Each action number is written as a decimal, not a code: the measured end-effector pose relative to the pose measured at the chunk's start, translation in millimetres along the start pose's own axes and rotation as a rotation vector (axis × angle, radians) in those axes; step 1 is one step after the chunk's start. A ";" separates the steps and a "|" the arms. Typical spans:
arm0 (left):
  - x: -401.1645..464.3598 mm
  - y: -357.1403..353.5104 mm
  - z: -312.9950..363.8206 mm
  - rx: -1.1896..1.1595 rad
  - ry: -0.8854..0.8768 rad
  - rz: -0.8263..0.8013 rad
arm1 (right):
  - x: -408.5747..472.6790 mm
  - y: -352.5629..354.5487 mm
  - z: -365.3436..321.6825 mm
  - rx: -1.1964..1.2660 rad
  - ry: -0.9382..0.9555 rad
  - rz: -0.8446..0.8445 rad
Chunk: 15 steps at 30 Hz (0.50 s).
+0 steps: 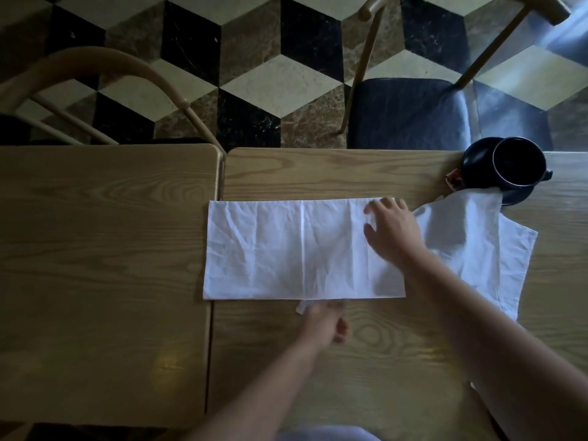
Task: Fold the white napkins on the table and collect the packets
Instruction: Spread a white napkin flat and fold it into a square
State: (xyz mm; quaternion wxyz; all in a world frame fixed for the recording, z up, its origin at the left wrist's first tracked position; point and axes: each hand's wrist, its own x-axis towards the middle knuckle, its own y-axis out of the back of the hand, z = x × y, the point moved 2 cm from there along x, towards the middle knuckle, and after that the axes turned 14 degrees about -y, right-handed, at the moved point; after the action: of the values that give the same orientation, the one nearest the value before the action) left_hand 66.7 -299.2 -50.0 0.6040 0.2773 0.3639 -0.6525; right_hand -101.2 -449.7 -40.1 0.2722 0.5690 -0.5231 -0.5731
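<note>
- A folded white napkin (286, 249) lies flat as a long rectangle on the right-hand table (381, 361), its left edge just beside the seam with the left table (101, 249).
- The right hand (393, 229) rests palm-down on the napkin's 2 o'clock corner, fingers straight and spread — pressing, not gripping.
- The left hand (323, 323) sits at the napkin's 6 o'clock edge; it is blurred, with the fingers curled in by a small white tab (300, 307) that sticks out below the edge. Whether it pinches the tab I cannot tell.
- A second napkin (477, 246) lies loose and rumpled at 3 o'clock of the first, partly under the right forearm; its far corner touches the saucer (515, 195).
- A dark cup (518, 162) stands on that saucer at 1 o'clock of the folded napkin, near the table's far edge.
- A small reddish packet (453, 179) pokes out at the saucer's 9 o'clock side — its print is too small to read.
- Two chairs (413, 113) stand beyond the tables on a cube-patterned floor (254, 58).
</note>
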 end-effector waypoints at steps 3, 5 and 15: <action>4.4 -69.3 -4.3 -0.640 0.343 -0.064 | 57.5 14.4 -17.5 -0.193 0.065 -0.168; 12.0 -93.1 -4.9 -0.825 0.395 0.046 | 75.9 14.5 -23.3 -0.311 0.088 -0.295; 19.6 -93.5 -0.5 -0.835 0.322 0.132 | 44.2 59.5 -71.7 -0.337 0.109 -0.754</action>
State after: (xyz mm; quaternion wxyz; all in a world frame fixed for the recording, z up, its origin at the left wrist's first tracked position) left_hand -28.2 -309.7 -52.9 0.6402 0.1302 0.6669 -0.3585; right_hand -60.0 -528.7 11.7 0.1599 0.6978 -0.1621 -0.6792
